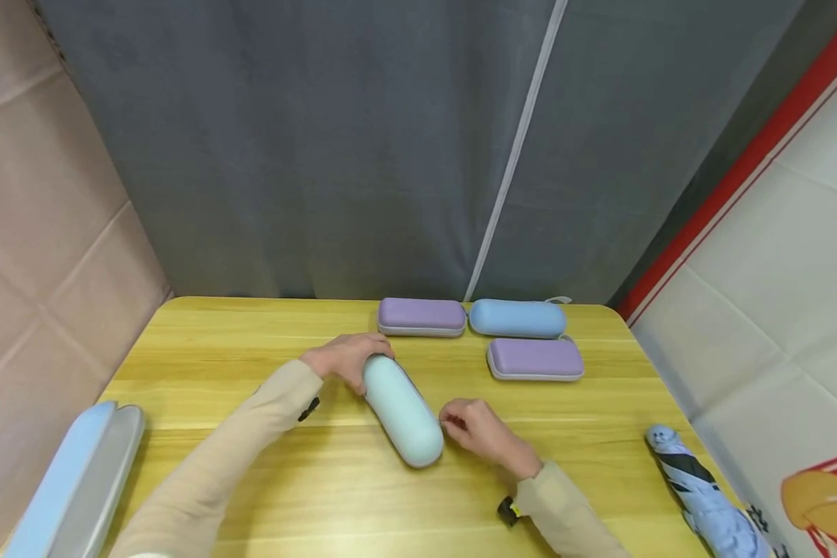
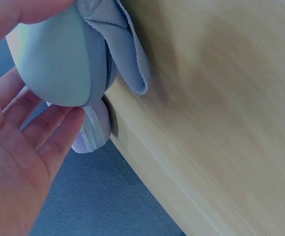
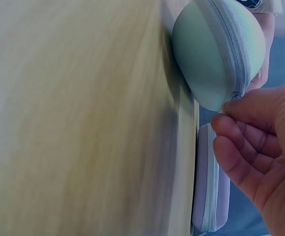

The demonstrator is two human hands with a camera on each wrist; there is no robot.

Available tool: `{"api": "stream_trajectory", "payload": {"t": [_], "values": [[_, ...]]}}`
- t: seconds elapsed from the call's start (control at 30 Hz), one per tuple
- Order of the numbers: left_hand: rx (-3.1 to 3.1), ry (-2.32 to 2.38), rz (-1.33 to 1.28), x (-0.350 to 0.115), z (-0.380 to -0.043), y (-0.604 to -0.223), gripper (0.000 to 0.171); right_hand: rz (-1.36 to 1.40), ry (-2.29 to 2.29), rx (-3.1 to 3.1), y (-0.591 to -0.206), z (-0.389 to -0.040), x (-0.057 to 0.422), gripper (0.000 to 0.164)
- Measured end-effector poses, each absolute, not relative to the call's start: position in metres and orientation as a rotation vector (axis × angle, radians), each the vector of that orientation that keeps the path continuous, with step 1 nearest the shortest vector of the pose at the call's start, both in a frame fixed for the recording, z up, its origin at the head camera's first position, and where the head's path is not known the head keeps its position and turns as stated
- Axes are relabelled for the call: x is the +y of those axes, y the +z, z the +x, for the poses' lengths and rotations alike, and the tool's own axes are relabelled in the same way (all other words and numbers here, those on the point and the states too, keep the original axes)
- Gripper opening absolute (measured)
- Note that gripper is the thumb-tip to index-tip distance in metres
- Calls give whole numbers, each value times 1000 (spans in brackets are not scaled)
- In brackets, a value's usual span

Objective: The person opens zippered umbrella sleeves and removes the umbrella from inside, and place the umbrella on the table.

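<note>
1. Two hands share the green case point(image 1: 403, 411), which lies aslant over the middle of the table point(image 1: 307, 496); whether it rests fully there or is lifted a little cannot be told
2. The left hand point(image 1: 352, 360) has its grip clamped on the far end, thumb on one side and fingers on the other; this hold needs to be firm but light, since a hard squeeze could push the two halves out of line
3. The right hand point(image 1: 484, 434) has its grip together, thumb and finger apparently pinched on the zip pull point(image 3: 237, 95) at the near end; the fingertips hide most of it
4. The zip point(image 3: 229, 37) looks closed along the part that shows, so the step seems to be drawing the pull round; which way cannot be told
5. A good draw would follow the zip's line, smooth and level, easing at the curved end where it may bind
6. The left hand would do best to brace against that draw, with the strap point(image 2: 125, 54) well clear
7. A purple case point(image 1: 421, 314) sits just beyond the left fingers; a wide swing could nudge it
</note>
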State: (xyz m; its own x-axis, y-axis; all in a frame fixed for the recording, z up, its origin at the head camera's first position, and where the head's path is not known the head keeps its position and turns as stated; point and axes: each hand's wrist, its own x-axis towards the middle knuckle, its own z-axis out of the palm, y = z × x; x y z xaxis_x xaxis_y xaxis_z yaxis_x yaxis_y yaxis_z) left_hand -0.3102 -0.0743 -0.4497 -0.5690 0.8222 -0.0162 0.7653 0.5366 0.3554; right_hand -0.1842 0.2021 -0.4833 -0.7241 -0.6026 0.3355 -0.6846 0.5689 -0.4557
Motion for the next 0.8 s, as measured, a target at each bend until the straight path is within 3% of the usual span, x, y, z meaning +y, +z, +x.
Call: {"api": "stream_trajectory", "payload": {"t": [0.8], "values": [[2538,786,1472,-89,-304,-471,64,1079,913,-2533,-491,-179,214,12]]}}
